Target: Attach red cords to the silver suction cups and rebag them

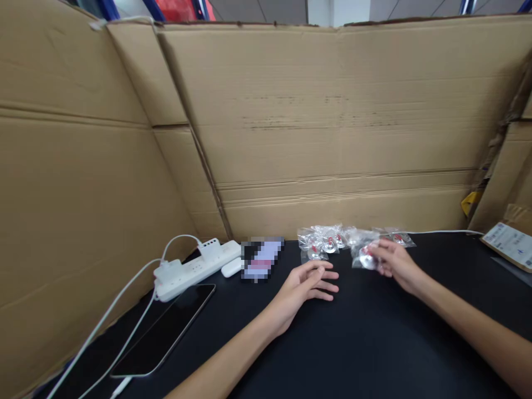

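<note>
Your forearms (236, 350) extend, left hand (297, 290) spread, empty, right hand (397, 260) pinching a packet (363, 259), likely light, slippery, best gripped mid-body.

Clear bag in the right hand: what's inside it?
Inside the clear bag, a shiny red-and-silver piece shows; the right hand covers one side, so anything there is hidden.

There are five-plus packets (315, 251) and one tablet (168, 332).
</note>
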`<state>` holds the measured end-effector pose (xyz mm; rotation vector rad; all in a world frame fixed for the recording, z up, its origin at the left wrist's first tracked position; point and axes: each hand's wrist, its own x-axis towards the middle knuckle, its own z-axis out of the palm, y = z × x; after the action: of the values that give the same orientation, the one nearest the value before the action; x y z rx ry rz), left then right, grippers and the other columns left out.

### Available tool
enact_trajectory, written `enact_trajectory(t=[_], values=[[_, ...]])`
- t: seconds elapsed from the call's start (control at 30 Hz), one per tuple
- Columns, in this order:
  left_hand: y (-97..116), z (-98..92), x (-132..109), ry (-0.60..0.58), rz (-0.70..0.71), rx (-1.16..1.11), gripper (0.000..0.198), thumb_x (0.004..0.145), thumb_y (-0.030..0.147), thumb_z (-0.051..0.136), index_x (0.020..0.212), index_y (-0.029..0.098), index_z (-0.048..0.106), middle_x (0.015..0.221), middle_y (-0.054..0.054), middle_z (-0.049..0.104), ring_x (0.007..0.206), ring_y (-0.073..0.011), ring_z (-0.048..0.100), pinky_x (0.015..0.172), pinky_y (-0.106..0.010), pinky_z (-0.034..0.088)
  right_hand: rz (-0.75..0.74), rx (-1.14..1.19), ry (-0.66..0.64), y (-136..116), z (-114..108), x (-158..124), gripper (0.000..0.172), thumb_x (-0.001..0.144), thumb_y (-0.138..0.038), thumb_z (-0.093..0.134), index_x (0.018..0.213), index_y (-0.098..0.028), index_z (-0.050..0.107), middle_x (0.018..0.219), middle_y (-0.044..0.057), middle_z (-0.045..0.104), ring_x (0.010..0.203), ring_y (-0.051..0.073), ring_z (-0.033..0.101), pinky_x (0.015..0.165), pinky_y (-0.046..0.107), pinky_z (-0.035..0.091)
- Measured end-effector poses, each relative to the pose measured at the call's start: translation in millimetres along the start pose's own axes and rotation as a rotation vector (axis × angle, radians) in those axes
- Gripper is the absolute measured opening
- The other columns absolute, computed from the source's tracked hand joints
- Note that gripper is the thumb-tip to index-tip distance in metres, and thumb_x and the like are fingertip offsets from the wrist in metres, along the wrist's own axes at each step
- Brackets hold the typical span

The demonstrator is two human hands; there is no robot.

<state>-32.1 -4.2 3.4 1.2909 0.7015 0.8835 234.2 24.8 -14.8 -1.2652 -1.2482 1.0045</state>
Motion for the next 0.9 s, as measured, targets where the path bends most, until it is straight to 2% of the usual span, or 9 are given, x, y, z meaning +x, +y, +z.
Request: enact_trajectory(t=[0.1, 0.2, 0.3, 0.37, 0.47, 0.67, 0.8, 0.9], values=[[1, -6.5, 2, -0.071, -0.058, 0.025, 0.038, 0.089, 0.045, 0.062, 0.103, 0.010, 0.066, 0.101, -0.017, 0.070, 0.087, -0.0258, 0.070, 0.084, -0.041, 0.054, -0.029, -0.034, 0.269, 6, -47, 36, 0.040, 0.071, -0.048, 0.068, 0.092, -0.014, 0.066, 0.060, 0.000, 0.060, 0.039, 0.008, 0.046, 0.033, 0.018, 0.029], [1, -11.3, 4, -0.115, -0.103, 0.016, 0.037, 0.090, 0.044, 0.061, 0.098, 0.009, 0.067, 0.096, -0.016, 0.070, 0.084, -0.0235, 0.069, 0.082, -0.038, 0.054, -0.032, -0.139, 0.512, 19, -98, 65, 0.037, 0.067, -0.045, 0.068, 0.087, -0.014, 0.063, 0.055, -0.001, 0.058, 0.039, 0.009, 0.043, 0.035, 0.019, 0.031], [2, -13.8, 6, -0.119, -0.128, -0.019, 0.035, 0.090, 0.042, 0.061, 0.098, 0.008, 0.067, 0.094, -0.016, 0.070, 0.082, -0.0220, 0.069, 0.081, -0.036, 0.053, -0.036, -0.280, 0.657, 35, -138, 81, 0.035, 0.066, -0.045, 0.066, 0.081, -0.014, 0.063, 0.056, 0.002, 0.062, 0.044, 0.013, 0.049, 0.040, 0.022, 0.036], [2, -14.6, 7, -0.119, -0.136, -0.029, 0.034, 0.090, 0.041, 0.062, 0.097, 0.008, 0.067, 0.093, -0.015, 0.070, 0.082, -0.0217, 0.068, 0.081, -0.036, 0.053, -0.040, -0.379, 0.686, 44, -154, 88, 0.035, 0.067, -0.046, 0.064, 0.078, -0.013, 0.066, 0.059, 0.006, 0.066, 0.050, 0.017, 0.055, 0.045, 0.025, 0.038], [1, -14.9, 8, -0.115, -0.139, -0.025, 0.034, 0.089, 0.041, 0.064, 0.096, 0.008, 0.067, 0.092, -0.015, 0.070, 0.082, -0.0219, 0.068, 0.081, -0.036, 0.053, -0.041, -0.539, 0.657, 57, -162, 95, 0.033, 0.065, -0.046, 0.065, 0.073, -0.014, 0.070, 0.063, 0.009, 0.070, 0.060, 0.023, 0.062, 0.053, 0.029, 0.041], [1, -14.6, 8, -0.112, -0.138, -0.025, 0.032, 0.087, 0.040, 0.065, 0.094, 0.009, 0.068, 0.090, -0.014, 0.071, 0.080, -0.0213, 0.068, 0.079, -0.035, 0.053, -0.079, -0.835, 0.577, 70, -157, 104, 0.025, 0.067, -0.043, 0.064, 0.063, -0.019, 0.070, 0.068, 0.011, 0.073, 0.073, 0.030, 0.068, 0.063, 0.034, 0.044], [0, -14.2, 8, -0.104, -0.137, -0.025, 0.029, 0.087, 0.038, 0.067, 0.093, 0.009, 0.069, 0.088, -0.014, 0.071, 0.079, -0.0209, 0.069, 0.079, -0.035, 0.053, -0.109, -0.980, 0.595, 72, -156, 103, 0.034, 0.073, -0.049, 0.061, 0.059, -0.019, 0.067, 0.065, 0.013, 0.070, 0.069, 0.031, 0.067, 0.062, 0.036, 0.044], [0, -13.6, 7, -0.094, -0.135, -0.030, 0.027, 0.085, 0.036, 0.069, 0.093, 0.009, 0.068, 0.088, -0.013, 0.071, 0.079, -0.0214, 0.069, 0.080, -0.036, 0.053, -0.162, -1.053, 0.658, 68, -155, 96, 0.038, 0.081, -0.047, 0.052, 0.070, -0.015, 0.069, 0.071, 0.017, 0.068, 0.074, 0.033, 0.065, 0.066, 0.039, 0.046]])
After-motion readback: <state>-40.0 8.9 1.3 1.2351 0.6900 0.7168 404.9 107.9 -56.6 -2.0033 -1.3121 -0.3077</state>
